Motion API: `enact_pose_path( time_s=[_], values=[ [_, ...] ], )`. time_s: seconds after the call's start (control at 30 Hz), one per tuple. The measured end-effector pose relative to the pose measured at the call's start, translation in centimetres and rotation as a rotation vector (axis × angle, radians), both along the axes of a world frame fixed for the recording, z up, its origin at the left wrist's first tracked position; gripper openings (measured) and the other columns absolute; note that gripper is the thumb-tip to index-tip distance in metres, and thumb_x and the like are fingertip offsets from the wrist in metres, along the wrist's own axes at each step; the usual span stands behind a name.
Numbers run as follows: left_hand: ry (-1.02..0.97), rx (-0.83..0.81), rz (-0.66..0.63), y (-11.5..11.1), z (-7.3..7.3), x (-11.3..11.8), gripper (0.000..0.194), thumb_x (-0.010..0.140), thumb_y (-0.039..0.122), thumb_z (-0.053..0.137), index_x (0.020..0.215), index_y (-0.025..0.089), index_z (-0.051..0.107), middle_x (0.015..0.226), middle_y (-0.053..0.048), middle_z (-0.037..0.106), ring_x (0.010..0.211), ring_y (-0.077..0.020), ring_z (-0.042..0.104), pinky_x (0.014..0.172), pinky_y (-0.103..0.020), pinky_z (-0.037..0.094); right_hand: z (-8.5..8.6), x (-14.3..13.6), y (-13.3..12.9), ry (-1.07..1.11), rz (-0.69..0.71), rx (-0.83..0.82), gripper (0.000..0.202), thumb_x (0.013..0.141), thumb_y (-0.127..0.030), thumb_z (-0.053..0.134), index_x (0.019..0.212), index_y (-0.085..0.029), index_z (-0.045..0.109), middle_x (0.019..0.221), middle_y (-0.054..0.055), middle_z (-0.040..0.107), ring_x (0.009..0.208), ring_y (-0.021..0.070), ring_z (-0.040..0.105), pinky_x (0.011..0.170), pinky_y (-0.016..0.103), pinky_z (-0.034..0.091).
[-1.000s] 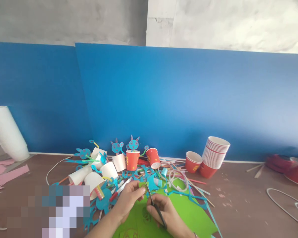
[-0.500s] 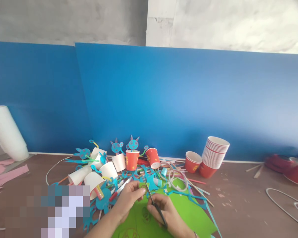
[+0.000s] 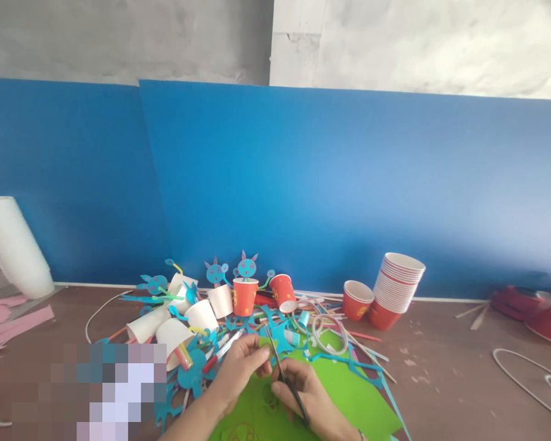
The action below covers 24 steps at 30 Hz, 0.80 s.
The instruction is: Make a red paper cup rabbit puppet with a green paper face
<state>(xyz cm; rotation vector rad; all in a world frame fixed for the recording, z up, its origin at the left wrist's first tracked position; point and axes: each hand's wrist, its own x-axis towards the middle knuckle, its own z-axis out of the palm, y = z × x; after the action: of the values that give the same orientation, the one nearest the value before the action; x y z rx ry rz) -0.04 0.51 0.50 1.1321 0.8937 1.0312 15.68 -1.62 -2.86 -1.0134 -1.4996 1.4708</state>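
On the brown tabletop (image 3: 441, 380), at lower centre, a green paper sheet (image 3: 349, 398) is being pinched by the left hand (image 3: 239, 367) and cut with black-handled scissors (image 3: 287, 383) gripped in the right hand (image 3: 310, 398); the drawn outline seems only partly cut, while finished blue cut-out paper cups (image 3: 245, 294) are standing behind.

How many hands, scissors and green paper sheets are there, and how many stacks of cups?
Hands: 2, left hand and right hand
Scissors: 1
Green paper: 1
Cup stacks: 2, red stack and white stack
Total: 6
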Motion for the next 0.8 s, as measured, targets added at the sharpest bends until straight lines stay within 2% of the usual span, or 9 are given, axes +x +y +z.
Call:
enact_pose_path(
  time_s=[0.17,0.33,0.8],
  values=[
    [-0.040,-0.027,0.000,-0.06,-0.39,0.16,0.022,0.070,0.035,0.067,0.067,0.015,0.059,0.054,0.000,0.063,0.054,-0.0118,0.053,0.058,-0.025,0.039,0.03,-0.06,-0.07,0.034,0.008,0.019,0.042,0.070,-0.056,0.068,0.075,-0.017,0.053,0.055,-0.007,0.044,0.042,0.0052,0.034,0.039,0.017,0.032],
    [-0.058,-0.036,-0.009,-0.17,-0.42,0.24,0.020,0.071,0.033,0.066,0.069,0.014,0.060,0.057,0.000,0.065,0.056,-0.0116,0.055,0.059,-0.024,0.038,-0.07,-0.13,-0.02,0.029,0.002,0.035,0.043,0.071,-0.058,0.067,0.074,-0.017,0.052,0.053,-0.008,0.041,0.040,0.0046,0.030,0.038,0.017,0.029],
    [-0.028,-0.020,-0.001,0.06,-0.16,-0.05,0.023,0.070,0.035,0.068,0.065,0.015,0.058,0.054,0.001,0.060,0.054,-0.0107,0.049,0.059,-0.024,0.036,0.25,-0.03,0.05,0.009,-0.005,0.047,0.034,0.073,-0.045,0.071,0.068,-0.017,0.052,0.048,-0.009,0.037,0.037,0.0035,0.026,0.035,0.016,0.023]
  ],
)
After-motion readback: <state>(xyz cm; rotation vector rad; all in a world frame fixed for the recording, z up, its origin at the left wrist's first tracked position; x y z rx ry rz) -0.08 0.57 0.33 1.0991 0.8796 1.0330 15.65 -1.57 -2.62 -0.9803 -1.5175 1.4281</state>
